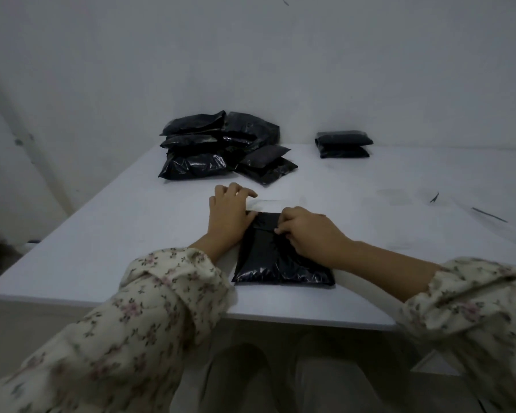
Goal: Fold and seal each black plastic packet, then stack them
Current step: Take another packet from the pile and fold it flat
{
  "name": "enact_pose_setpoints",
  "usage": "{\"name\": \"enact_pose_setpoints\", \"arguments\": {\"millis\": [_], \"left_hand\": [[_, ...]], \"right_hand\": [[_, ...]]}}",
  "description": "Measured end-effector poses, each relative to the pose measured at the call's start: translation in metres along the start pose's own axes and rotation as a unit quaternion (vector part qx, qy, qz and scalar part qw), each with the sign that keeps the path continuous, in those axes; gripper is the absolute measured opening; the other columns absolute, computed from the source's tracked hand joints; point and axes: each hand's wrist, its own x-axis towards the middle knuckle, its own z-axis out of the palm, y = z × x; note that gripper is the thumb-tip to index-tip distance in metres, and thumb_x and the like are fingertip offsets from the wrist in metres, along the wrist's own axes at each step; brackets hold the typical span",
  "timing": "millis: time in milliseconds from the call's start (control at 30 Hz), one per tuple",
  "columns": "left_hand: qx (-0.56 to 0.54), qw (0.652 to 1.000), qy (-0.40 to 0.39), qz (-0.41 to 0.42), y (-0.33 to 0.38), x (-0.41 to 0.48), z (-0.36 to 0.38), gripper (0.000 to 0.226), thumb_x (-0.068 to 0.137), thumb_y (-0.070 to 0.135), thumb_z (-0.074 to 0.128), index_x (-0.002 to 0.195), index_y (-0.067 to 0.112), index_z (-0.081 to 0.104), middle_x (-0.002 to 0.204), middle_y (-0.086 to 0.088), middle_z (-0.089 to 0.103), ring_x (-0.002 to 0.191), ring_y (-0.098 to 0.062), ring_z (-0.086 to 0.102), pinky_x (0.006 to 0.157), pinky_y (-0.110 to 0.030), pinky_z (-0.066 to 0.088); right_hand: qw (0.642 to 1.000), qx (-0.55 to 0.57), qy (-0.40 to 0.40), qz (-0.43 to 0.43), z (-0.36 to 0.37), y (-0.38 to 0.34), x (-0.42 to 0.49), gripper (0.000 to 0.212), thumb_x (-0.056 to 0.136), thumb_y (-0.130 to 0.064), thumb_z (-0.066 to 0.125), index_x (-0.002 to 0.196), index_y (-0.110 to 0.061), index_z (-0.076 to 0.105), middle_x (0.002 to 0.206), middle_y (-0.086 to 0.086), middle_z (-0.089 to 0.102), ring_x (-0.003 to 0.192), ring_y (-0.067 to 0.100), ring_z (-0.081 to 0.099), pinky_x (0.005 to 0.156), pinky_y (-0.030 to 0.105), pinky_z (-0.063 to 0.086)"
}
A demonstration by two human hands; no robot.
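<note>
A plain white wall (pixel 251 55) backs a white bench (pixel 399 180) that fills the middle of the view in dim light. Near the bench's front edge, right in front of the person, a black plastic packet (pixel 268 260) lies flat, its far end folded over into a flap (pixel 267 220). The right hand (pixel 309 234) sits on the packet's upper right part, its fingers (pixel 283 226) curled in tight and pinching the edge of the flap against the packet's body. The left hand (pixel 228 214) rests on the bench just beside the packet's far left corner. Its fingers (pixel 245 192) are loosely bent and spread with the tips down on the bare surface, gripping nothing, while its thumb touches the corner of the flap. Both arms wear cream sleeves (pixel 149 296) with a small flower print, pushed back from the wrists. Farther back and a little to the left, a loose pile (pixel 209 165) of black packets lies against the wall, several overlapping and tilted at different angles. Well apart from it on the right, also close to the wall, a neat stack (pixel 343 143) of two folded packets sits one on top of the other. A couple of thin dark scraps (pixel 434 197) lie on the bench's right side.
</note>
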Motion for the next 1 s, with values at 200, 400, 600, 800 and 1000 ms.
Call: {"name": "enact_pose_setpoints", "arguments": {"millis": [200, 400, 600, 800, 1000], "left_hand": [[0.070, 0.996, -0.029, 0.054, 0.008, 0.023, 0.005, 0.032, 0.090, 0.019, 0.055, 0.122, 0.022, 0.057, 0.119, 0.000, 0.056, 0.117, -0.024, 0.041, 0.090, -0.033, 0.027], [0.107, 0.989, -0.025, 0.099, 0.010, 0.040, 0.005, 0.023, 0.092, 0.012, 0.052, 0.109, 0.020, 0.064, 0.113, -0.003, 0.060, 0.113, -0.025, 0.044, 0.089, -0.030, 0.024], [0.159, 0.960, 0.032, 0.227, 0.031, 0.049, -0.019, 0.038, 0.058, -0.009, 0.076, 0.089, 0.011, 0.068, 0.079, -0.009, 0.062, 0.084, -0.032, 0.056, 0.076, -0.037, 0.042], [0.176, 0.936, 0.124, 0.279, 0.063, 0.057, -0.054, 0.041, 0.040, -0.007, 0.084, 0.071, 0.013, 0.068, 0.064, -0.006, 0.057, 0.065, -0.028, 0.058, 0.063, -0.030, 0.047], [0.133, 0.942, 0.178, 0.251, 0.053, 0.054, -0.074, 0.029, 0.056, 0.002, 0.084, 0.075, 0.017, 0.069, 0.067, -0.004, 0.061, 0.066, -0.028, 0.058, 0.065, -0.037, 0.045]], "right_hand": [[0.996, 0.051, 0.070, 0.036, 0.015, -0.010, -0.012, 0.032, 0.089, -0.001, 0.053, 0.118, -0.007, 0.066, 0.112, 0.007, 0.058, 0.110, 0.024, 0.051, 0.070, 0.042, 0.051], [0.994, 0.062, 0.086, 0.040, 0.016, -0.007, -0.011, 0.032, 0.085, -0.004, 0.054, 0.112, -0.010, 0.069, 0.113, 0.004, 0.062, 0.109, 0.024, 0.053, 0.067, 0.040, 0.052], [0.997, 0.042, 0.049, 0.047, 0.012, -0.006, -0.008, 0.036, 0.088, -0.010, 0.049, 0.118, -0.017, 0.066, 0.128, -0.005, 0.059, 0.118, 0.016, 0.046, 0.080, 0.037, 0.050], [0.996, 0.055, 0.027, 0.062, 0.011, -0.006, -0.008, 0.038, 0.088, -0.010, 0.049, 0.122, -0.019, 0.064, 0.130, -0.007, 0.058, 0.118, 0.013, 0.045, 0.088, 0.028, 0.045], [0.941, 0.291, 0.021, 0.173, -0.005, -0.002, -0.006, 0.035, 0.083, -0.001, 0.058, 0.113, -0.014, 0.069, 0.116, 0.001, 0.067, 0.109, 0.014, 0.059, 0.096, 0.023, 0.042]]}}
